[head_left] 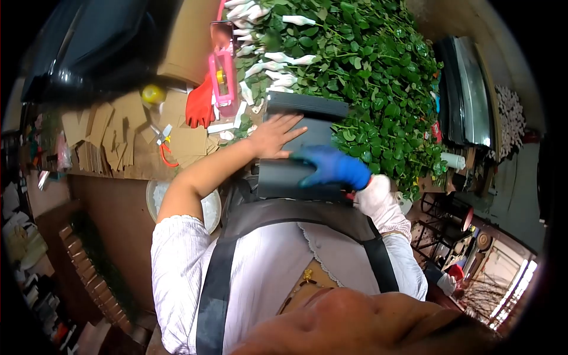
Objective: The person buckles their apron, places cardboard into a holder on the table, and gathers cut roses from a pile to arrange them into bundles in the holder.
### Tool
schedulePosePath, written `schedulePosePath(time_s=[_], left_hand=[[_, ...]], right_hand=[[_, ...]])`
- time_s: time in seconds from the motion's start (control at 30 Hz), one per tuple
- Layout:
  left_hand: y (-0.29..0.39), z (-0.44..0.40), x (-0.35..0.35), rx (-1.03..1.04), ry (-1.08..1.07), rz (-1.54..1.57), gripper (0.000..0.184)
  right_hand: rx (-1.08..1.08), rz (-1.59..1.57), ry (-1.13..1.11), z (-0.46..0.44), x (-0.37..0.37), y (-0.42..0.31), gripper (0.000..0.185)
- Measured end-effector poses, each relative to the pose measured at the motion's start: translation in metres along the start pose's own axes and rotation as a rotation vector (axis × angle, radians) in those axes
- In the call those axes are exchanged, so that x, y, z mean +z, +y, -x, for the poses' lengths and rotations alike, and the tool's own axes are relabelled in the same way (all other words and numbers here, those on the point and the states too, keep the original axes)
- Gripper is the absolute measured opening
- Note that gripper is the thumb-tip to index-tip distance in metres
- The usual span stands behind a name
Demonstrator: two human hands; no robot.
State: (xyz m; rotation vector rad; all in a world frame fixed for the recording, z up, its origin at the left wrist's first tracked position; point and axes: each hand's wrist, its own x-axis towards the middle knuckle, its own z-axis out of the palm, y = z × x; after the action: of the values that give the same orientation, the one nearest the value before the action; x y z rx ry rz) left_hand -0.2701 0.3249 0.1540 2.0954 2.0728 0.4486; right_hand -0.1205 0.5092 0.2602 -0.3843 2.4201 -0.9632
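My left hand [277,137], bare, lies with fingers spread on a dark grey sheet [316,132] on the table in front of my body. My right hand [331,167] wears a blue glove with a darker green fingertip area. It rests over the nearer part of the same sheet, its thumb apart from the fingers. A black ridged strip [307,104] runs along the sheet's far end. Right beside the sheet is a large heap of green leafy stems [378,89]. Several buds in white sleeves [278,68] lie at the heap's left side.
Left on the table are a pink tape dispenser [223,83], a red glove [200,106], orange-handled scissors [164,147], cardboard pieces [118,130] and a yellow tape roll [153,94]. A white basin [210,210] sits below the table edge. Dark sheets [464,89] stand at the right.
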Motion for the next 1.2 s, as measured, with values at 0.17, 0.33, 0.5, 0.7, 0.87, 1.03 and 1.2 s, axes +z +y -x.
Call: schedulePosePath(time_s=[0.17,0.33,0.5,0.7,0.87,1.03,1.2], left_hand=[[0.001,0.001,0.012,-0.028,0.075,0.092,0.079],[-0.004,0.003,0.010,0.022,0.147,-0.006,0.075],[-0.013,-0.018,0.085,-0.036,0.342,0.163,0.065],[-0.008,-0.024,0.096,-0.084,0.347,0.404,0.063],[-0.015,-0.023,0.106,-0.033,0.374,0.424,0.063],[-0.006,-0.011,0.054,-0.049,0.285,0.333,0.064],[-0.006,0.003,0.057,-0.057,0.084,0.381,0.077]], right_hand=[[0.155,0.457,0.186,-0.020,0.051,-0.003,0.039],[-0.097,0.014,0.273,-0.065,0.013,-0.042,0.036],[-0.418,0.166,0.257,-0.237,0.048,-0.066,0.045],[-0.107,0.709,-0.061,-0.343,0.089,-0.082,0.075],[-0.013,0.485,-0.034,-0.343,0.079,-0.068,0.045],[-0.449,-0.032,0.482,-0.237,0.002,-0.076,0.025],[0.184,-0.493,0.356,-0.093,-0.020,-0.028,0.022]])
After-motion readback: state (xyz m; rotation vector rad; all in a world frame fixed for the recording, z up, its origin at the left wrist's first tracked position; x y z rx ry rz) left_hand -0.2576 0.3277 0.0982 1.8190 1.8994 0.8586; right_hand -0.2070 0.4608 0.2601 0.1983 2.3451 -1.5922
